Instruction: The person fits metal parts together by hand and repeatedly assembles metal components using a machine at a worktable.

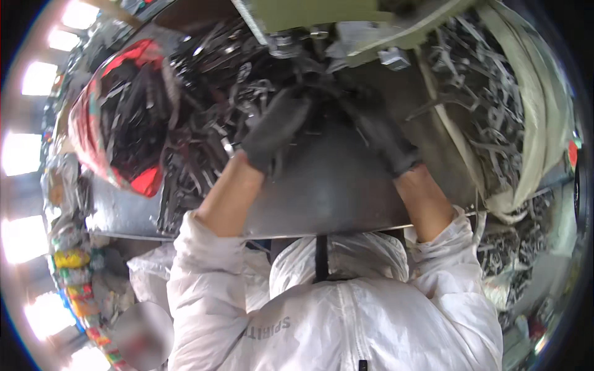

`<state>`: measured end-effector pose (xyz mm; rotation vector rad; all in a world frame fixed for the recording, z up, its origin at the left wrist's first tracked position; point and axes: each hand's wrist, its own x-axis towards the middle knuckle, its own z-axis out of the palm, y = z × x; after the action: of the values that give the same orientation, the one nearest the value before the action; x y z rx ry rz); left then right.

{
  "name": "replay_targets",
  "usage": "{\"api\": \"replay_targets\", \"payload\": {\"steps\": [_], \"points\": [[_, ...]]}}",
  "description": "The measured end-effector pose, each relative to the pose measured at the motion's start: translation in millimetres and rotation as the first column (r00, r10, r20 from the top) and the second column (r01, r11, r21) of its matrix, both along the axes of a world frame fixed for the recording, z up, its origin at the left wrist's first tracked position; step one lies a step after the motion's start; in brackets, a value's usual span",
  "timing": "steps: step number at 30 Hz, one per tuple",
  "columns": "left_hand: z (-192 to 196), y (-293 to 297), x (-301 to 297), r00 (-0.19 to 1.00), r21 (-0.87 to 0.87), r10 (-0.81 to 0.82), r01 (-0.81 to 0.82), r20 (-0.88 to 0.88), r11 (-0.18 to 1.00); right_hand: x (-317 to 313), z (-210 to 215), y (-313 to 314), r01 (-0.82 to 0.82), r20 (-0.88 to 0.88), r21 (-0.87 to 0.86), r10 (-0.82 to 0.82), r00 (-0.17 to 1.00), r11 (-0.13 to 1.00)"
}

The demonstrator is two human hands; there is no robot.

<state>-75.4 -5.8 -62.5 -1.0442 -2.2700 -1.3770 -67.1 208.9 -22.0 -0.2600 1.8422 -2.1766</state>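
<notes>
Both my hands wear dark gloves and reach forward over a steel work plate (328, 191) under a green press machine (328, 18). My left hand (275, 130) lies fingers-forward at the edge of a heap of small dark metal parts (216, 93). My right hand (380, 133) stretches toward the dark area beneath the machine's head, its fingertips lost in shadow. Whether either hand holds a piece is hidden by blur and darkness. White sleeves cover my forearms from the elbows down.
A red basket (102, 123) with dark metal pieces stands at the left. At the right, a white sack (532, 111) holds a tangle of metal strip scrap (489, 105). Stacked colourful items (74, 272) sit at lower left.
</notes>
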Motion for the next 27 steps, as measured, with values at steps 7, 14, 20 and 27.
{"api": "replay_targets", "payload": {"steps": [7,14,20,27], "points": [[86,-12,9,0.821,-0.523,0.567,-0.455,0.069,0.721,-7,-39,18,0.024,0.235,-0.044,-0.013,0.972,0.999],[121,-203,-24,0.348,-0.568,0.736,-0.82,-0.581,-0.061,4,-21,7,0.053,0.197,-0.037,-0.045,0.979,0.998],[140,-239,-32,0.475,-0.705,0.694,-0.706,-0.541,-0.066,12,17,11,-0.016,0.094,-0.018,0.017,0.995,1.0],[127,-245,-57,0.343,-0.592,0.665,-0.784,-0.663,-0.186,15,-8,14,0.007,0.271,-0.087,0.017,0.962,0.996]]}}
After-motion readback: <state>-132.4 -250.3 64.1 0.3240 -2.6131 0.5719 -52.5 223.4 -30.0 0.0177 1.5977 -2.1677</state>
